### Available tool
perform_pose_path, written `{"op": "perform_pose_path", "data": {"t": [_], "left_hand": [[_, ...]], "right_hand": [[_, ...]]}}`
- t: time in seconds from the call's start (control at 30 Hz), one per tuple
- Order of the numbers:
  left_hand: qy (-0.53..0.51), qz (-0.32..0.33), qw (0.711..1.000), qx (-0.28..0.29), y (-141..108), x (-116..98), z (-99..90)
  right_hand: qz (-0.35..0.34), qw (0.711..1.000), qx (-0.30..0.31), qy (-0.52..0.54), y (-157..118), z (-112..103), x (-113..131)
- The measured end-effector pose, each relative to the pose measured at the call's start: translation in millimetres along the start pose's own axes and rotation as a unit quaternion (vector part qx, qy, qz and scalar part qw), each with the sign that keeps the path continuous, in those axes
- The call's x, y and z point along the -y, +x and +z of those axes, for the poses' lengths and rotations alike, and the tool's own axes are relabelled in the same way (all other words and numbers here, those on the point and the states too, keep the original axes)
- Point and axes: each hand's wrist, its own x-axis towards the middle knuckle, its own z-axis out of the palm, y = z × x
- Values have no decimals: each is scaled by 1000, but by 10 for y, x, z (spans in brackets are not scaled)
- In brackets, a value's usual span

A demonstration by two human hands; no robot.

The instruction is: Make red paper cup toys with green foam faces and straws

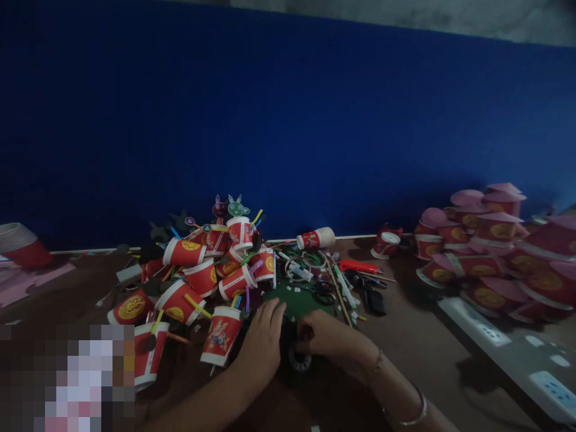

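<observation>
My left hand point(264, 336) lies with its fingers stretched forward, against something dark in the middle of the table. Across from it, my right hand point(330, 337) has its fingers curled together over the same dark patch. Just below the right fingertips is a pale ring with holes point(300, 360); whether the fingers grip it is unclear. Left of my left hand stands a red paper cup point(220, 336) with straws, slightly tilted. A green mat point(292, 300) with small white scraps shows beyond both hands. Scissors point(323, 292) lie on it.
A heap of red paper cups point(182, 300) with straws and animal cutouts fills the left. Cups with pink paper tops point(488, 258) are piled at right, behind a power strip point(504, 354). A stick point(339, 291) and red tool point(360, 266) lie ahead. A blue wall point(288, 120) rises behind.
</observation>
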Motion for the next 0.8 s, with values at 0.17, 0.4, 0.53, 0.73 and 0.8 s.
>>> {"op": "perform_pose_path", "data": {"t": [0.17, 0.4, 0.53, 0.73, 0.8], "left_hand": [[-141, 10, 988, 68, -263, -209, -62], [-156, -21, 976, 153, -198, -206, 42], [-148, -1, 979, 143, -82, -133, 22], [-142, 4, 983, 115, -14, -51, 57], [-137, 14, 986, 96, -34, -39, 85]], "right_hand": [[54, 994, -91, 25, 63, -147, -134], [108, 953, -277, -65, 277, -488, -376], [107, 942, -301, -100, 422, -534, -430], [80, 930, -333, -131, 592, -533, -350], [71, 928, -339, -134, 622, -552, -338]]}}
